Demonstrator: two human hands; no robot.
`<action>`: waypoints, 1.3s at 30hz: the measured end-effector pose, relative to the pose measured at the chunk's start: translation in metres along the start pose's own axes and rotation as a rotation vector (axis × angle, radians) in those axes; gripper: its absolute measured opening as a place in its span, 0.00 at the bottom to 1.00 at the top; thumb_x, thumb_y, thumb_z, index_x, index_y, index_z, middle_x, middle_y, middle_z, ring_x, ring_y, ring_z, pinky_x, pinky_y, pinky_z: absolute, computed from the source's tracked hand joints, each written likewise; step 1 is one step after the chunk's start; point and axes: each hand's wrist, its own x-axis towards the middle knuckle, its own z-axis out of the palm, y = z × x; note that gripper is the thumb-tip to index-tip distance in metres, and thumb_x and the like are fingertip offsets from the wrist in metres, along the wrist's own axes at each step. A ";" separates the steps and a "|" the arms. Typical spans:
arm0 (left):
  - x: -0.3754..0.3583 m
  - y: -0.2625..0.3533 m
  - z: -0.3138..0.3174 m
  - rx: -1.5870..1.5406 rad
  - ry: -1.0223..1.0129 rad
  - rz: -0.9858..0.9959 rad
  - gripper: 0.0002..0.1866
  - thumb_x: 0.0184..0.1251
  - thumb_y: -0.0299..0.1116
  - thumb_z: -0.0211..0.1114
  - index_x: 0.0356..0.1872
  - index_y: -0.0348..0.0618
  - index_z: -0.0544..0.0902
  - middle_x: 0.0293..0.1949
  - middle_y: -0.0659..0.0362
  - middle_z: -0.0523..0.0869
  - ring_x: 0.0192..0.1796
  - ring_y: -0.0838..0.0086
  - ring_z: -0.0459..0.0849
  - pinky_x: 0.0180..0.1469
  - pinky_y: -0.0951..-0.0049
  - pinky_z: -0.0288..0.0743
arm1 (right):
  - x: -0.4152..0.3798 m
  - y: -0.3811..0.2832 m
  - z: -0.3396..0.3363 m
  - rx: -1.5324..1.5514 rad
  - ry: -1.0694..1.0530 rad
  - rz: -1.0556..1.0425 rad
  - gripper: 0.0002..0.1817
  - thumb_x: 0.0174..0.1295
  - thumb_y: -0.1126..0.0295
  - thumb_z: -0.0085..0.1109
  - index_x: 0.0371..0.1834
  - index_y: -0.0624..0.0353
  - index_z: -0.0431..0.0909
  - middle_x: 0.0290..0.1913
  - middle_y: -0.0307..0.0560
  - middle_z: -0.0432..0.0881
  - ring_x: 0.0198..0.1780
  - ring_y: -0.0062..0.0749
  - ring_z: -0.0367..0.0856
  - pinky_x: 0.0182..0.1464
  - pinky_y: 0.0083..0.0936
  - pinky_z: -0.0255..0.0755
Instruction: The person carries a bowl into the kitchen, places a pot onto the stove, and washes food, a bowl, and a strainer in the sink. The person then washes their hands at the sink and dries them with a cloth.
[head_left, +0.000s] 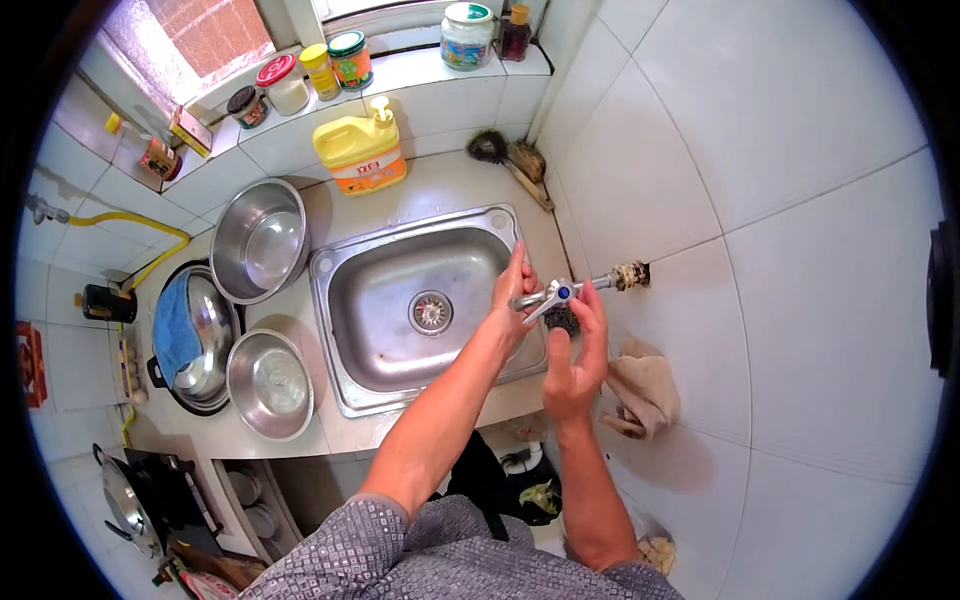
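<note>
My left hand (508, 290) reaches over the right side of the steel sink (380, 330), fingers stretched out and the palm turned toward the tap's spout. The tap (602, 284) comes out of the tiled wall on the right and has a lever handle with a blue button (564, 292). My right hand (577, 372) is raised beside that handle; its fingertips are right at the handle and the thumb stands apart from them. A dark scouring pad (562, 319) shows partly behind the tap, between the hands.
Two steel basins (262, 240) and a lidded pan (207, 345) with a blue cloth (176, 332) stand left of the sink. Behind it is a yellow detergent jug (360, 155). A brush (490, 148) lies in the back corner. A beige rag (645, 388) hangs at the right wall.
</note>
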 end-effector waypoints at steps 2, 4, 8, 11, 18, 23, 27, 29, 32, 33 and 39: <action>0.005 -0.004 -0.006 -0.042 -0.148 0.053 0.22 0.74 0.58 0.56 0.23 0.60 0.66 0.12 0.72 0.61 0.12 0.79 0.61 0.14 0.75 0.56 | -0.013 0.001 0.003 0.151 0.124 0.151 0.23 0.65 0.70 0.61 0.62 0.65 0.71 0.71 0.65 0.66 0.69 0.49 0.68 0.70 0.40 0.62; 0.009 -0.007 -0.009 -0.036 -0.155 0.050 0.23 0.75 0.57 0.54 0.22 0.60 0.65 0.12 0.72 0.61 0.12 0.78 0.60 0.14 0.73 0.56 | -0.015 -0.003 0.002 0.154 0.082 0.198 0.25 0.68 0.71 0.55 0.67 0.69 0.66 0.74 0.60 0.62 0.73 0.46 0.64 0.73 0.41 0.58; 0.004 -0.007 -0.015 -0.171 -0.221 -0.010 0.21 0.76 0.51 0.55 0.22 0.58 0.65 0.15 0.70 0.65 0.16 0.78 0.62 0.16 0.72 0.57 | 0.008 -0.017 0.002 0.036 0.076 0.083 0.26 0.66 0.70 0.60 0.65 0.67 0.68 0.71 0.63 0.66 0.71 0.49 0.67 0.71 0.41 0.60; 0.006 -0.008 -0.011 -0.417 -0.123 0.006 0.17 0.75 0.48 0.58 0.26 0.54 0.70 0.22 0.66 0.72 0.18 0.79 0.64 0.18 0.76 0.60 | 0.009 -0.009 0.008 0.012 0.067 0.057 0.26 0.66 0.72 0.60 0.66 0.67 0.67 0.72 0.62 0.66 0.71 0.48 0.67 0.72 0.41 0.60; -0.008 -0.009 -0.009 -0.017 -0.126 0.349 0.17 0.78 0.47 0.56 0.46 0.42 0.81 0.44 0.57 0.83 0.44 0.73 0.81 0.51 0.68 0.77 | -0.032 0.037 0.033 0.369 0.123 0.604 0.26 0.75 0.62 0.49 0.71 0.64 0.65 0.72 0.56 0.67 0.71 0.38 0.66 0.72 0.33 0.59; -0.049 -0.058 -0.041 0.566 -0.030 0.383 0.32 0.79 0.56 0.48 0.69 0.41 0.71 0.59 0.56 0.80 0.60 0.69 0.77 0.64 0.67 0.69 | -0.020 0.139 0.072 0.575 -0.032 1.051 0.31 0.75 0.50 0.50 0.73 0.59 0.65 0.71 0.50 0.69 0.70 0.37 0.67 0.71 0.31 0.58; -0.042 -0.019 -0.044 0.413 -0.055 0.185 0.32 0.79 0.56 0.45 0.76 0.52 0.64 0.69 0.56 0.70 0.70 0.65 0.68 0.73 0.66 0.57 | -0.058 0.195 0.092 0.122 -0.238 0.522 0.32 0.74 0.47 0.48 0.74 0.57 0.64 0.70 0.52 0.69 0.69 0.37 0.66 0.71 0.33 0.58; -0.027 -0.045 -0.064 0.538 -0.028 0.249 0.32 0.79 0.55 0.45 0.75 0.49 0.64 0.68 0.55 0.70 0.70 0.65 0.67 0.73 0.65 0.57 | -0.071 0.191 0.104 0.348 -0.176 0.404 0.31 0.76 0.50 0.42 0.74 0.61 0.63 0.74 0.54 0.66 0.73 0.41 0.63 0.74 0.33 0.55; -0.041 -0.042 -0.050 0.592 -0.002 0.258 0.33 0.79 0.55 0.45 0.73 0.41 0.65 0.67 0.54 0.71 0.70 0.66 0.68 0.72 0.65 0.59 | -0.030 0.183 0.099 0.297 -0.378 0.849 0.31 0.76 0.47 0.40 0.73 0.57 0.63 0.72 0.50 0.67 0.73 0.41 0.63 0.72 0.36 0.57; -0.049 -0.025 -0.037 0.519 0.001 0.218 0.33 0.79 0.55 0.45 0.73 0.40 0.66 0.67 0.54 0.71 0.70 0.66 0.68 0.72 0.65 0.59 | -0.023 0.170 0.104 0.323 -0.321 0.830 0.30 0.76 0.47 0.41 0.71 0.57 0.66 0.69 0.50 0.69 0.71 0.41 0.65 0.71 0.37 0.59; -0.061 -0.035 -0.036 -0.133 -0.075 0.123 0.27 0.81 0.46 0.47 0.72 0.40 0.64 0.68 0.55 0.71 0.72 0.69 0.67 0.74 0.63 0.60 | 0.005 0.188 0.082 0.736 -0.313 1.173 0.19 0.71 0.56 0.56 0.56 0.57 0.78 0.49 0.48 0.83 0.47 0.37 0.83 0.49 0.35 0.79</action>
